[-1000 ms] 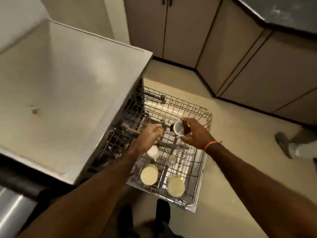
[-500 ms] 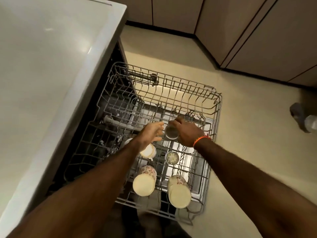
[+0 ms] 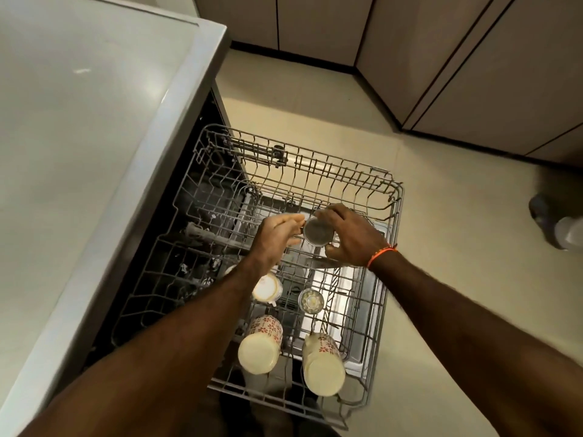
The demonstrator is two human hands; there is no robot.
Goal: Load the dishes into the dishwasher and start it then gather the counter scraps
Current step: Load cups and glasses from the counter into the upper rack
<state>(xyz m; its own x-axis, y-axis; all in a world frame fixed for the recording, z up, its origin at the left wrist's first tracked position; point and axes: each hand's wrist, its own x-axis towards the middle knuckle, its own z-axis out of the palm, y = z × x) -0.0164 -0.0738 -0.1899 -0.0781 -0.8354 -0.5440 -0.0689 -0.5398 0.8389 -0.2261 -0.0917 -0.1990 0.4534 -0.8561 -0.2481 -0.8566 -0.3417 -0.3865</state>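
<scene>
The right hand (image 3: 351, 236) curls its grip round a small steel cup (image 3: 318, 231) above the rack (image 3: 383, 184), left hand (image 3: 277, 234) steadying its rim with loosely spread fingers — set between tines crookedly, it may tip.

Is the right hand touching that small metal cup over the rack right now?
Touching. In the head view, the right hand has its fingers curled over the metal cup's far rim and thumb against its near side, with no visible gap.

Grey coated-wire rack (image 3: 362, 181) beside a smooth, glossy pale counter (image 3: 79, 137); 2 glazed ceramic mugs (image 3: 262, 345) near, a shiny metal cup (image 3: 318, 235) far; matt floor (image 3: 441, 247).
</scene>
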